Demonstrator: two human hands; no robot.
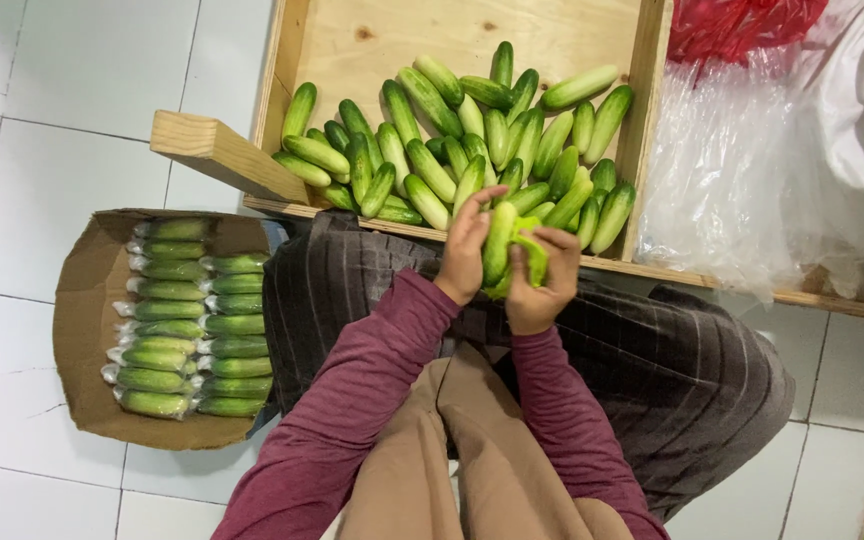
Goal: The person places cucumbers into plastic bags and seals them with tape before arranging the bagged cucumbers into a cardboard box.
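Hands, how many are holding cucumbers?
2: the left hand and the right hand together hold a few cucumbers in front of the wooden crate.

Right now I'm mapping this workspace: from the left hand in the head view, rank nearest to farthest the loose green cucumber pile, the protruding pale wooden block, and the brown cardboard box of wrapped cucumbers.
1. Loose green cucumber pile, in the wooden crate just above the left hand.
2. Protruding pale wooden block, upper left.
3. Brown cardboard box of wrapped cucumbers, far left.
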